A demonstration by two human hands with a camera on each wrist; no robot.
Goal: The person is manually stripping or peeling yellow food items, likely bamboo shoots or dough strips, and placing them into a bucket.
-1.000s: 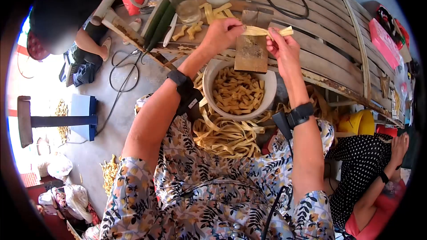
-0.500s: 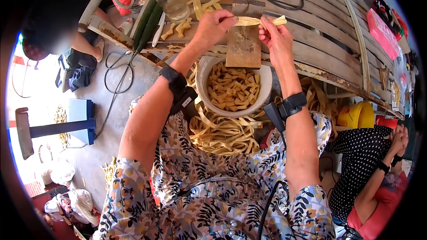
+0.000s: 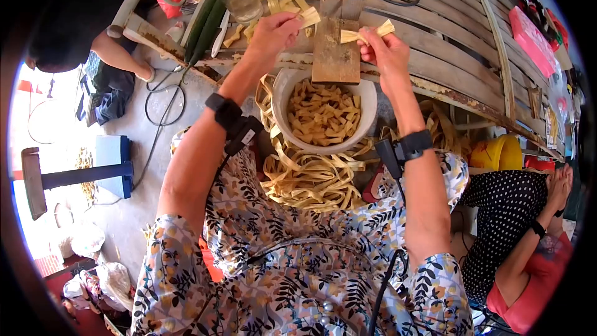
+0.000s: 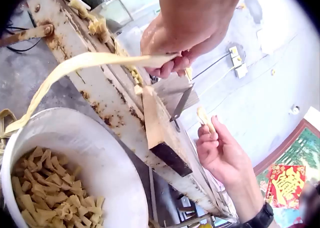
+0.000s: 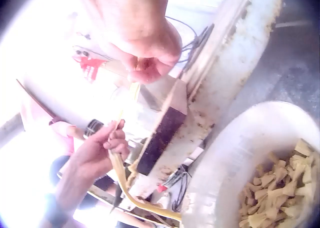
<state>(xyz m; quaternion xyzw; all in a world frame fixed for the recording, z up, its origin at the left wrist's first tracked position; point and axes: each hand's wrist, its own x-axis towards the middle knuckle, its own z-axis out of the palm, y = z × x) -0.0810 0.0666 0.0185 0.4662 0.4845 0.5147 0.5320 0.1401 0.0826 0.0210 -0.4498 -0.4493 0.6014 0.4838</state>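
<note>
My left hand pinches the strip, my right hand a cut piece, I think. I'd draw the strip taut across the blade, fingers well clear.

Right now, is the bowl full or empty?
Partly full: cut pieces cover the bottom of the bowl, and the wrist views show bare white wall above them.

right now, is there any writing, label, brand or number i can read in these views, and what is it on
Nothing can be read with certainty.
Red square poster: one large gold character, too blurred to quote.
White label on the black wrist-camera mount: too small to read.
Flat pink box: no legible print.
</note>
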